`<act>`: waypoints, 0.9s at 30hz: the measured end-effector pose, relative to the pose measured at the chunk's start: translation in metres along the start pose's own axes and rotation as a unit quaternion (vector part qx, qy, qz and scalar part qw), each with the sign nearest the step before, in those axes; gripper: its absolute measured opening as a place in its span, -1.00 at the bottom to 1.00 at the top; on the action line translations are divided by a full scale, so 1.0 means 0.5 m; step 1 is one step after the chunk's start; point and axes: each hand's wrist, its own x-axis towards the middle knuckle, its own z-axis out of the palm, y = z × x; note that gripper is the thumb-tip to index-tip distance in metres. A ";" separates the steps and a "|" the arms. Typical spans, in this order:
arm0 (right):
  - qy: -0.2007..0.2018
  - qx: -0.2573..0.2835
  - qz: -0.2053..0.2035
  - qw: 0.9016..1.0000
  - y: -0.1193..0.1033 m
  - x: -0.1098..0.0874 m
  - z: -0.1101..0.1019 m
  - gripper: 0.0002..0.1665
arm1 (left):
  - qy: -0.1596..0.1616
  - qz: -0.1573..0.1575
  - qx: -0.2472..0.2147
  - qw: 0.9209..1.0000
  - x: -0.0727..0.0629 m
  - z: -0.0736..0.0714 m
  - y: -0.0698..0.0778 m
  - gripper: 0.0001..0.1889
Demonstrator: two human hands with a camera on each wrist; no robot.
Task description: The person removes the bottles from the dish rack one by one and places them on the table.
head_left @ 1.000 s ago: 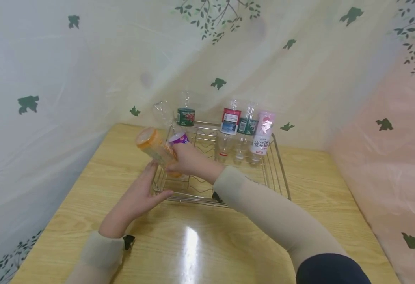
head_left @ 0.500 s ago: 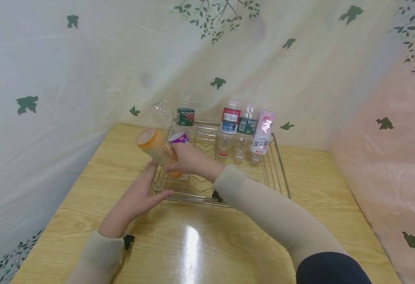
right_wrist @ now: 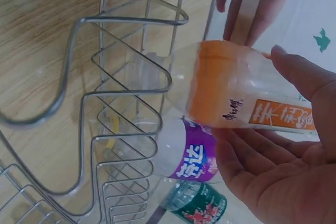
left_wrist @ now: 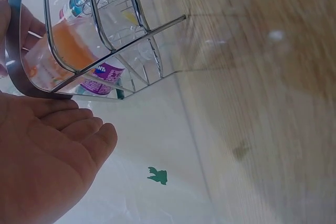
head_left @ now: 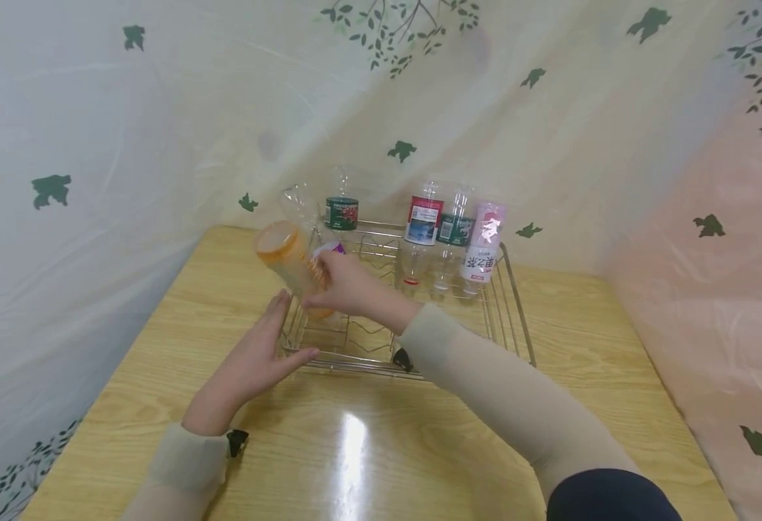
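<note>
Tilted neck-down at the left side of a wire dish rack (head_left: 514, 304) is a clear bottle with an orange label (head_left: 283, 253). My right hand (head_left: 354, 286) grips it, thumb on one side and fingers on the other in the right wrist view, where its neck points in among the wavy wires. Right behind it stands a purple-labelled bottle (right_wrist: 197, 153), partly covered by the hand in the head view. My left hand (head_left: 250, 365) lies at the rack's front left corner, fingers extended along the side and thumb at the front rail; in the left wrist view its fingers (left_wrist: 79, 124) are beside the frame.
Towards the back left of the rack are a green-labelled bottle (head_left: 341, 213) and a clear bottle (head_left: 299, 202). On the right, a red-labelled bottle (head_left: 423, 221), another green-labelled one (head_left: 454, 230) and a pink one (head_left: 483, 242) stand neck-down. A wooden table (head_left: 576, 340) carries the rack.
My right hand has shifted slightly up and right, and the orange-labelled bottle's base has risen, so it leans less. The left hand stays where it was.
</note>
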 end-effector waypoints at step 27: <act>0.115 -0.006 -0.064 0.991 0.023 -0.149 -0.121 -0.35 | -0.001 0.002 0.002 1.000 0.000 0.005 0.002 0.21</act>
